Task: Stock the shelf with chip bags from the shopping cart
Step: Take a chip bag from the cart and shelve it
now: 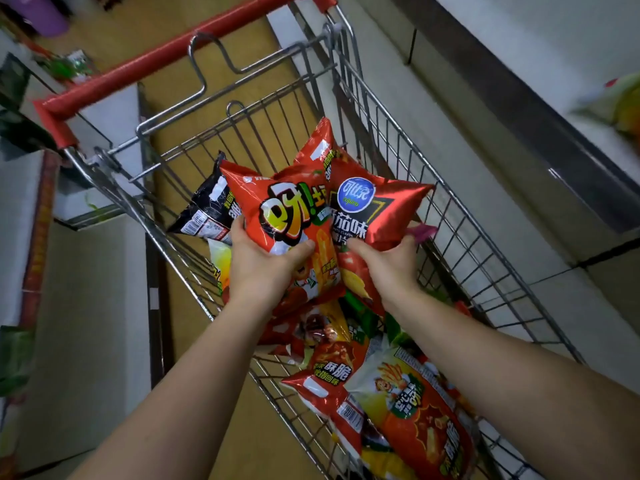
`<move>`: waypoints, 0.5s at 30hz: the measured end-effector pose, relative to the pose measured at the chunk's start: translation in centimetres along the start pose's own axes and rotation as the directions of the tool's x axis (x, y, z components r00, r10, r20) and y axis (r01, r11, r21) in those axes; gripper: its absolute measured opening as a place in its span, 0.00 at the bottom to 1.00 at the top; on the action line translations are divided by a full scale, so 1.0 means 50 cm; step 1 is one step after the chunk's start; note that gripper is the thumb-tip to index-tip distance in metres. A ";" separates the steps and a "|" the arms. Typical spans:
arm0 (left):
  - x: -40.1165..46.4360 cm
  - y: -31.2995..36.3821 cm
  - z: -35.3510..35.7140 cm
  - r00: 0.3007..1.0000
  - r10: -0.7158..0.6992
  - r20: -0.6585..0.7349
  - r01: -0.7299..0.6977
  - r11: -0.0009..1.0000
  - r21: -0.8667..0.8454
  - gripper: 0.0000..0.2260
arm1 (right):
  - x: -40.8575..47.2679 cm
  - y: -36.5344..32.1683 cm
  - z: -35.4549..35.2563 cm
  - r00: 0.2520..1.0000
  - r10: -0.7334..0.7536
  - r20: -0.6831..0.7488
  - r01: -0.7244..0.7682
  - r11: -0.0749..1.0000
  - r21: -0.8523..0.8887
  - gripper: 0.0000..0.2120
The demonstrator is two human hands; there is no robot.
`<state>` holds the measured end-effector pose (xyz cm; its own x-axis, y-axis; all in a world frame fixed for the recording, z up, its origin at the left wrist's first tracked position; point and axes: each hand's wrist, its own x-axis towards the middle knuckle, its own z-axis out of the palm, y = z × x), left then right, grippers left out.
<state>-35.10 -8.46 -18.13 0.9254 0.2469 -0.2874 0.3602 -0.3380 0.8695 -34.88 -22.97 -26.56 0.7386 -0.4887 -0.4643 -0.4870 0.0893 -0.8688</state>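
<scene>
A wire shopping cart (pixel 460 237) with a red handle (pixel 180 51) fills the middle of the view. My left hand (pixel 258 263) grips a red chip bag with yellow lettering (pixel 287 216) above the cart. My right hand (pixel 388 263) grips a second red chip bag with a blue round logo (pixel 367 206) beside it. Both bags are lifted over the basket and overlap. Several more chip bags lie in the cart: a black one (pixel 204 211) at the left, red ones (pixel 332 379) and a white-and-red one (pixel 415 407) near me.
A white shelf (pixel 519 46) runs along the right, with a blurred greenish bag (pixel 620 102) lying on it. White shelving (pixel 86 306) and boxes stand at the left. Wooden floor (pixel 207 15) shows beyond and under the cart.
</scene>
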 end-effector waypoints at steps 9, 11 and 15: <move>-0.048 0.093 -0.080 0.989 0.148 -0.031 -0.148 0.989 -0.007 0.41 | -0.100 -0.138 -0.052 0.945 -0.326 0.018 0.324 0.931 -0.166 0.31; -0.063 0.125 -0.100 0.979 0.200 -0.038 -0.202 0.979 -0.038 0.41 | -0.126 -0.180 -0.060 0.924 -0.382 -0.017 0.374 0.912 -0.170 0.30; -0.094 0.188 -0.135 0.946 0.316 -0.065 -0.321 0.943 -0.083 0.40 | -0.180 -0.261 -0.090 0.877 -0.474 -0.080 0.459 0.875 -0.158 0.31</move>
<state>-36.87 -6.68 -5.87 0.9822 0.1857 0.0292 0.0329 -0.3226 0.9459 -37.29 -23.63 -10.28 0.8413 -0.5402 0.0186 -0.1608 -0.2830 -0.9456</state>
